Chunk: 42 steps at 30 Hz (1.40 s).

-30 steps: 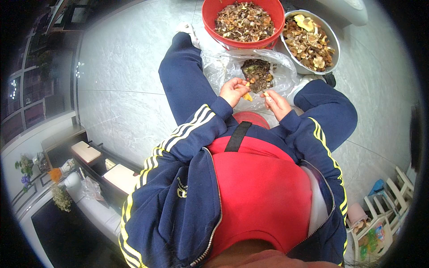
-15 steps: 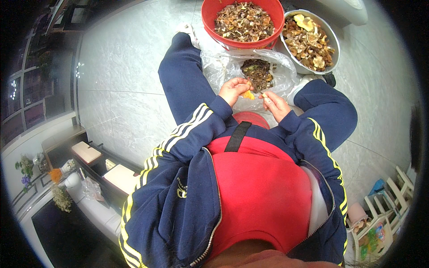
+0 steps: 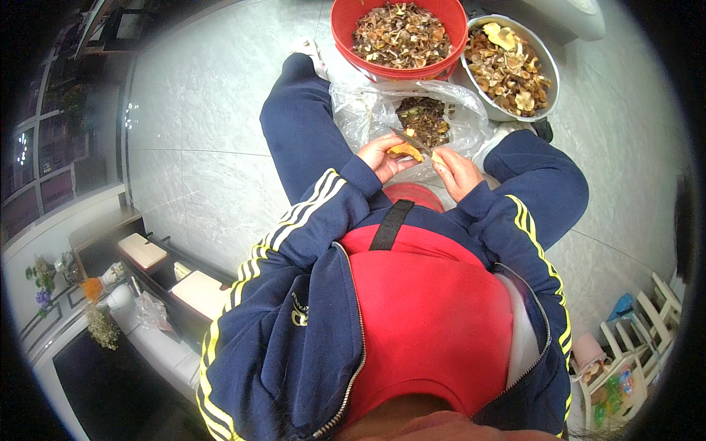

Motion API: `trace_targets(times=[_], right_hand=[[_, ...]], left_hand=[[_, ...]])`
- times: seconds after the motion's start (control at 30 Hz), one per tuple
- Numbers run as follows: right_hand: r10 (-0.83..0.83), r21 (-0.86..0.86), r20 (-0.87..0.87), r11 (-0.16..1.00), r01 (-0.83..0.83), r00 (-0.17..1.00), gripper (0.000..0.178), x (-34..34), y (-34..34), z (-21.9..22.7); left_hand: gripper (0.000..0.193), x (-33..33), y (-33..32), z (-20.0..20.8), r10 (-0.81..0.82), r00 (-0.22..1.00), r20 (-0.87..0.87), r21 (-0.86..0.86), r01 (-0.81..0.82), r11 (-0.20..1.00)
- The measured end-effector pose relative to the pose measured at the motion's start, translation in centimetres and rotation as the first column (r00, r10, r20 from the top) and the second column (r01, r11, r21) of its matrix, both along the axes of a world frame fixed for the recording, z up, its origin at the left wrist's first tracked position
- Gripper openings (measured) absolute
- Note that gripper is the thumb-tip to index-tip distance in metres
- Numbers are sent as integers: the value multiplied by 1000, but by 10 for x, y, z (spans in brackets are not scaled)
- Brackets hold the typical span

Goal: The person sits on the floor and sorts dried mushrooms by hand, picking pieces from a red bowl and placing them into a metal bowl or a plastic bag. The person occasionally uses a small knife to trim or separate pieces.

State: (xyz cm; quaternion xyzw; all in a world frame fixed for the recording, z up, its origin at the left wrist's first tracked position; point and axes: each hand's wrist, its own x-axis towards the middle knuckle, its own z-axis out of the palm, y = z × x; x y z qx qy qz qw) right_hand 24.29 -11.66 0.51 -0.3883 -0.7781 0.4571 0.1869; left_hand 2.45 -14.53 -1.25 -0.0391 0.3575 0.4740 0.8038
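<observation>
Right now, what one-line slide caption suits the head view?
Left hand holding an orange mushroom, right hand a knife, by a clear plastic bag.

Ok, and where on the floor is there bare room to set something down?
Bare floor shows left of the left leg, and right of the grey pot and right leg. In front it is crowded: the red bucket, pot and plastic bag sit close together, with left hand and right hand at the bag's near edge.

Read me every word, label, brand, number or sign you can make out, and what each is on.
No text is legible enough to quote.
Navy jacket, chest: pale emblem, too small to read.
Clear plastic bag: no readable lettering.
Red bucket: no readable lettering.
</observation>
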Motion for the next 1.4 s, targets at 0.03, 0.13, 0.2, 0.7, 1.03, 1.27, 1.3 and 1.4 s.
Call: trace_targets(times=[0.03,0.13,0.2,0.7,1.03,1.27,1.3,1.4], right_hand=[[-4,8,7,1000,4,1000,25,0,0,0],[-15,32,12,999,14,1000,26,0,-1,0],[-11,59,3,998,10,1000,26,0,-1,0],[-40,59,52,998,37,998,27,3,1,-16],[-120,-104,96,986,130,988,21,6,4,-26],[-136,-47,23,989,137,990,20,8,9,-19],[-117,-10,19,993,117,993,20,7,8,-15],[-59,112,4,992,59,998,21,3,5,-2]], left_hand=[[23,0,0,1,3,1000,11,-5,-3,1000],[29,0,-1,2,-18,998,57,66,14,998],[28,-1,0,1,-54,997,50,55,51,997],[15,1,0,4,-92,990,-110,-26,90,996],[19,-3,0,0,-186,966,-179,-2,189,982],[27,-2,0,-3,-134,986,-100,33,138,990],[28,-2,0,-4,-115,991,-66,33,117,993],[31,-3,1,-7,-79,997,21,14,79,997]])
